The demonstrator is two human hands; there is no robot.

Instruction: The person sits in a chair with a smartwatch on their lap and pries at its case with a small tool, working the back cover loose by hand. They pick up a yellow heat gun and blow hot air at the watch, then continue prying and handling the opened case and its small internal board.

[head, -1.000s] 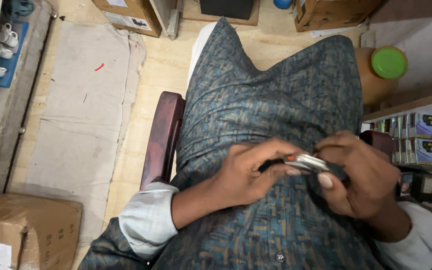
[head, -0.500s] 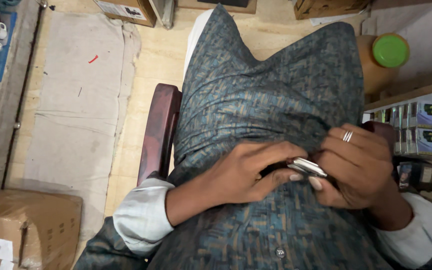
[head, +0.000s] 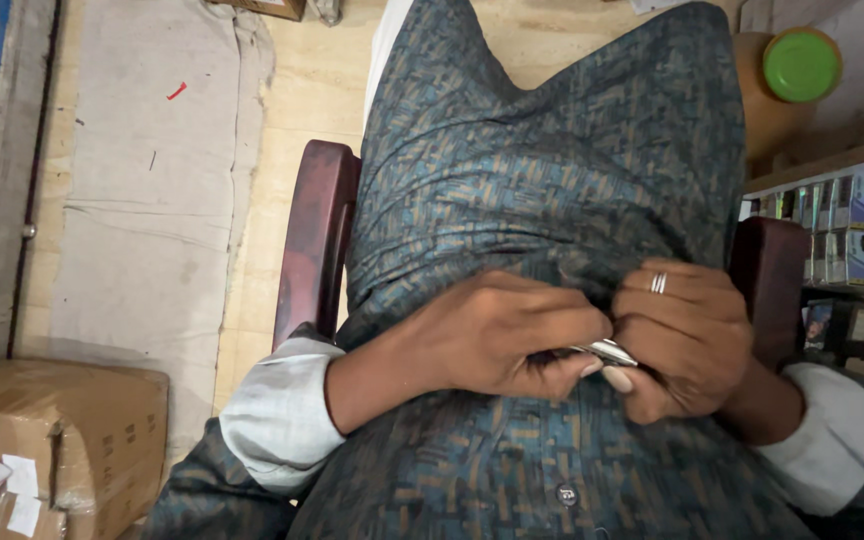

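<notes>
Here, a small silvery metal object is pinched between left hand and right hand, fingers clamped together; the handling appears unfinished.

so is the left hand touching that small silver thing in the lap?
Touching. The head view shows the left hand's fingertips pinched on the small silver object, with the right hand closed on its other end.
</notes>
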